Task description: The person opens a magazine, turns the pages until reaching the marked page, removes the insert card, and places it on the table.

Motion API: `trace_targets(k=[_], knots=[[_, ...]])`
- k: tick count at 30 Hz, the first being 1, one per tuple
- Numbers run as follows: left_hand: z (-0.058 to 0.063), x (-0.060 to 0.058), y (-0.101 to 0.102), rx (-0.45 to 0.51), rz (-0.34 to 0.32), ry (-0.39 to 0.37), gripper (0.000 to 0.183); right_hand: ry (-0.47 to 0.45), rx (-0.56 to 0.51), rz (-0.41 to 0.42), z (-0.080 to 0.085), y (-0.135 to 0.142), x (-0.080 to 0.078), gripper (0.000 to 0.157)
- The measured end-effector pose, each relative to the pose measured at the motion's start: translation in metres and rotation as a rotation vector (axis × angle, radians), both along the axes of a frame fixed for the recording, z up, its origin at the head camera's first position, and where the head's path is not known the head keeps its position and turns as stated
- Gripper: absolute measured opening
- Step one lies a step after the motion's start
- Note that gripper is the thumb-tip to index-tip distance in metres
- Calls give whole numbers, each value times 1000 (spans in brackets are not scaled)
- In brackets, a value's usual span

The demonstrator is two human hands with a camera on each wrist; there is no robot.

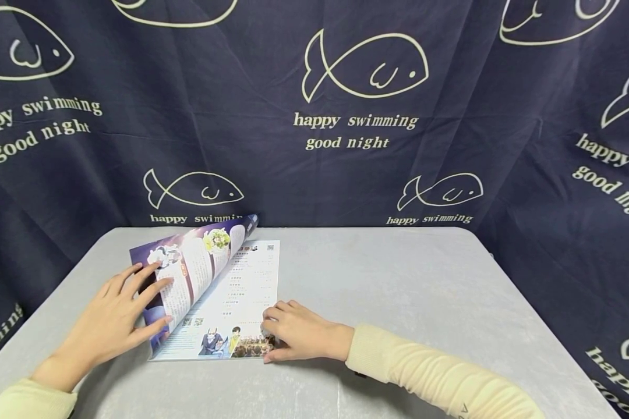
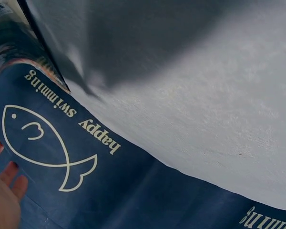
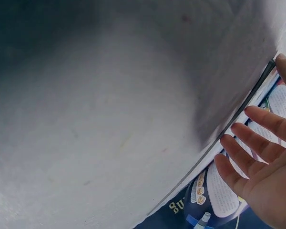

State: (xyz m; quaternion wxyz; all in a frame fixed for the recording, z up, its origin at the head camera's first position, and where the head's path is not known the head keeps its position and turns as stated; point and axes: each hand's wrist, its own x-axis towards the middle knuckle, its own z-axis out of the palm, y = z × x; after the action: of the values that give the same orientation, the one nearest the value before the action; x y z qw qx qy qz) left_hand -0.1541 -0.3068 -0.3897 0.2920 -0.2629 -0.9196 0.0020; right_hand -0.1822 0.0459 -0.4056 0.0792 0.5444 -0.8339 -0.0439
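A magazine (image 1: 251,279) lies on the grey table, with a curled purple page (image 1: 188,273) lifted over toward its left side. White pages with print and photos show beneath the curl. My left hand (image 1: 112,311) has its fingers spread against the turned page; in the left wrist view only some fingertips of that hand (image 2: 7,191) show at the edge. At the magazine's lower right corner, my right hand (image 1: 306,331) rests along the edge. The right wrist view has this hand (image 3: 267,152) with loosely extended, separated fingers by the magazine's side and the thumb near its corner.
The grey table (image 1: 398,279) stretches to the right of the magazine and has rounded far corners. Behind and at both sides hangs a dark blue cloth (image 1: 272,157) printed with fish outlines and words.
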Motion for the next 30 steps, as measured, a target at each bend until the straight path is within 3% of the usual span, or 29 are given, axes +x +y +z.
trace_targets(k=[6, 15, 30], knots=[[-1, 1, 2, 19, 39, 8, 75, -9, -3, 6, 1, 1, -1, 51], [-4, 0, -2, 44, 39, 61, 68, -26, 16, -3, 3, 1, -1, 50], [1, 0, 2, -13, -44, 99, 64, -18, -6, -9, 1, -1, 0, 50]])
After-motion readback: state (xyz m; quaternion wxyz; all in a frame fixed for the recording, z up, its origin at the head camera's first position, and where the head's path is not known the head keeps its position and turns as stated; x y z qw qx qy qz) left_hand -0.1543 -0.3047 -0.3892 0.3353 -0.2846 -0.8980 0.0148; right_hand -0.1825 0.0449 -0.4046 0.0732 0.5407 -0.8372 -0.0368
